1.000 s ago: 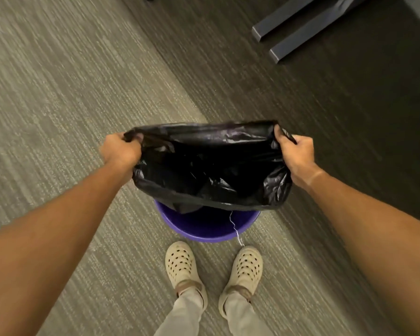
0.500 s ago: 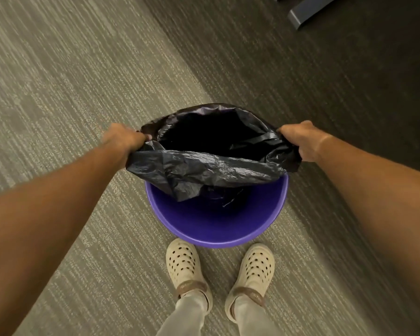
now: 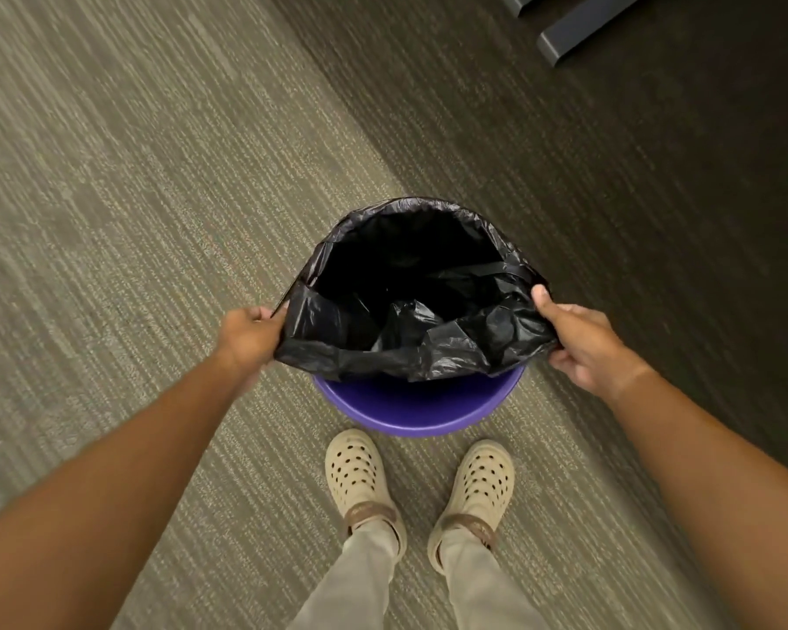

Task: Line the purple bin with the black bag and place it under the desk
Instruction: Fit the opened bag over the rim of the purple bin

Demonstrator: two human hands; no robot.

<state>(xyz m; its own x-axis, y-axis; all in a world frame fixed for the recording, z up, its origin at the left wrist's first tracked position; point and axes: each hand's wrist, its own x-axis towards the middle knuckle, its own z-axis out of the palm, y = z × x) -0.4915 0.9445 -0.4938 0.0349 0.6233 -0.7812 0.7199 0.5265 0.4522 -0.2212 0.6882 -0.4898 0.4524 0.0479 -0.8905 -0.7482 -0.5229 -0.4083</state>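
Note:
A round purple bin (image 3: 417, 409) stands on the carpet just in front of my feet. The black bag (image 3: 410, 343) hangs inside it with its mouth wide open. The bag's far edge is folded over the bin's far rim. Its near edge is still loose above the near rim, where bare purple wall shows. My left hand (image 3: 249, 334) grips the bag's left edge. At the other side, my right hand (image 3: 578, 341) pinches the bag's right edge with the thumb on top.
Grey-beige carpet covers the left and the middle, and darker carpet lies to the right. Two dark metal desk feet (image 3: 578, 31) reach in at the top right corner. My beige clogs (image 3: 356, 472) stand right behind the bin.
The bag's mouth has been spread wider and pulled down over the bin's far rim. Both hands have moved lower and toward me along the bag's edge.

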